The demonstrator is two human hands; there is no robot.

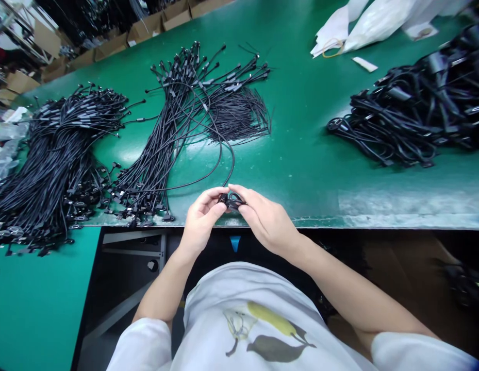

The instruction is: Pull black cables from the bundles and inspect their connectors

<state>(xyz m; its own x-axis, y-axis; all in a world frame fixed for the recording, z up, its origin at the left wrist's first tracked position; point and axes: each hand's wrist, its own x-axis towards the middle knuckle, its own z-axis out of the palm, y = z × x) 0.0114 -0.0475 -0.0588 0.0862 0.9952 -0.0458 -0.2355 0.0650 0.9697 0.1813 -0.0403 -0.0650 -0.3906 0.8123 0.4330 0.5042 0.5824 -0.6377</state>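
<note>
My left hand [200, 219] and my right hand [264, 219] meet at the near edge of the green table [301, 154]. Both pinch the end of one thin black cable [208, 178], wound into a small coil [232, 200] between my fingertips. The rest of that cable arcs away over the table toward a loose bundle of black cables [177, 113] just beyond my hands.
A large heap of black cables [57, 159] lies at the left. A pile of coiled black cables [417, 108] sits at the right. White plastic bags [363, 23] lie at the far right; cardboard boxes [146, 28] line the far edge.
</note>
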